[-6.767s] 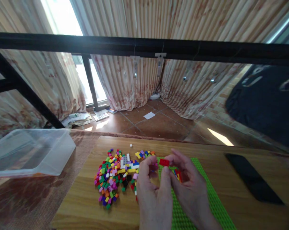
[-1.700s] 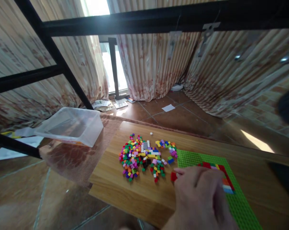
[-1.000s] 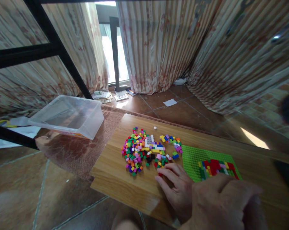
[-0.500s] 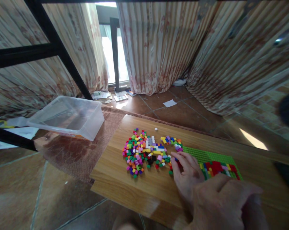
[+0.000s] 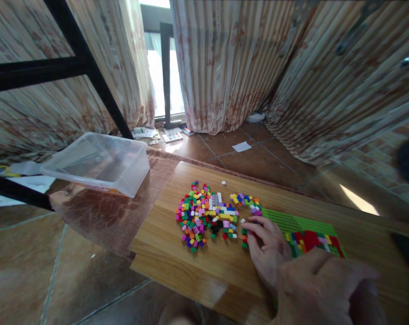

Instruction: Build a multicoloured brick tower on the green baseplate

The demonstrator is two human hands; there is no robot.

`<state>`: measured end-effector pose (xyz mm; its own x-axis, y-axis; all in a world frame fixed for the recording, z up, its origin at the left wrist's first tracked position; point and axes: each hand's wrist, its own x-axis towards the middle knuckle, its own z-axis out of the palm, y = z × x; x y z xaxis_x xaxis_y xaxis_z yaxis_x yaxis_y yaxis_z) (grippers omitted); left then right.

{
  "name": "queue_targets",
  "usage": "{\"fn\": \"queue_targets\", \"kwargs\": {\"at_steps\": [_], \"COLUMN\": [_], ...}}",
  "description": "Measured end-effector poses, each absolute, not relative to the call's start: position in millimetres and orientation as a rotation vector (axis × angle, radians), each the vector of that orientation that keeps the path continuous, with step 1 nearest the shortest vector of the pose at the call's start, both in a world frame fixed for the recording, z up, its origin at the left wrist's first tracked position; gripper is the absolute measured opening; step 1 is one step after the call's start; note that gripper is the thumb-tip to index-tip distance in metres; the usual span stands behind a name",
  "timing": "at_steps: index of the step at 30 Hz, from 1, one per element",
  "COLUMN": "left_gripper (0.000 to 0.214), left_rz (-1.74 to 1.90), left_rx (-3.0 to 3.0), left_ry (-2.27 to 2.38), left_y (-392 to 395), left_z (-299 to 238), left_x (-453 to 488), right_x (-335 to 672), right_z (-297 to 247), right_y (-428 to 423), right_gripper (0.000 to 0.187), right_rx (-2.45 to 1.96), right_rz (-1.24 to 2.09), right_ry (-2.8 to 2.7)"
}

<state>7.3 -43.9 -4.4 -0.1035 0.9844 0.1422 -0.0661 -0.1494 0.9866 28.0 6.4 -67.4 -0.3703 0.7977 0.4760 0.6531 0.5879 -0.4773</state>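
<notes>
A pile of small coloured bricks (image 5: 207,214) lies on the wooden board (image 5: 197,266). To its right is a green baseplate (image 5: 285,222) with a patch of red, yellow and blue bricks (image 5: 309,239) pressed onto it. My left hand (image 5: 267,248) rests between pile and baseplate, its fingers and thumb curled round a small red brick at the pile's right edge. My right hand (image 5: 326,289) is a closed fist near the camera at the lower right; its palm is hidden.
A clear plastic box (image 5: 99,162) stands on a brown mesh mat (image 5: 106,216) left of the board. One white brick (image 5: 224,183) lies apart behind the pile. A black metal frame (image 5: 38,74) crosses the upper left. Curtains and tiled floor lie beyond.
My left hand has slid from the board's front edge up to the pile's right edge and curled its fingers. My right hand stayed a fist; earlier both hands held a red brick.
</notes>
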Motion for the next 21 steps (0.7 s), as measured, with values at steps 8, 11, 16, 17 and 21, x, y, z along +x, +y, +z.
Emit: {"fn": "queue_targets", "kwargs": {"at_steps": [8,11,16,17,21], "left_gripper": [0.028,0.027,0.025,0.024,0.021], "left_rz": [1.57,1.582,1.606,1.608,1.602], "left_rx": [1.326,1.367,1.422,1.438,1.5], "left_ry": [1.186,1.209,1.194,1.185,1.176], "left_y": [-45.8,-47.8,-48.2,-47.6,-46.3], "left_z": [0.1,4.0,6.0,5.6,5.1], "left_x": [7.2,3.4,-5.1,-6.2,-8.0], "right_x": [15.2,8.7,28.0,33.3,41.0], "right_z": [-64.0,-58.5,-38.0,-34.3,-27.4], "right_y": [-0.2,-3.5,-31.4,-40.3,-65.2], "right_gripper": [0.016,0.021,0.035,0.037,0.04], "right_rx": [-1.121,-1.104,-1.165,-1.259,-1.469], "right_rz": [0.292,0.306,0.246,0.237,0.212], "right_ry": [-2.191,-2.224,-2.145,-2.093,-1.887]}}
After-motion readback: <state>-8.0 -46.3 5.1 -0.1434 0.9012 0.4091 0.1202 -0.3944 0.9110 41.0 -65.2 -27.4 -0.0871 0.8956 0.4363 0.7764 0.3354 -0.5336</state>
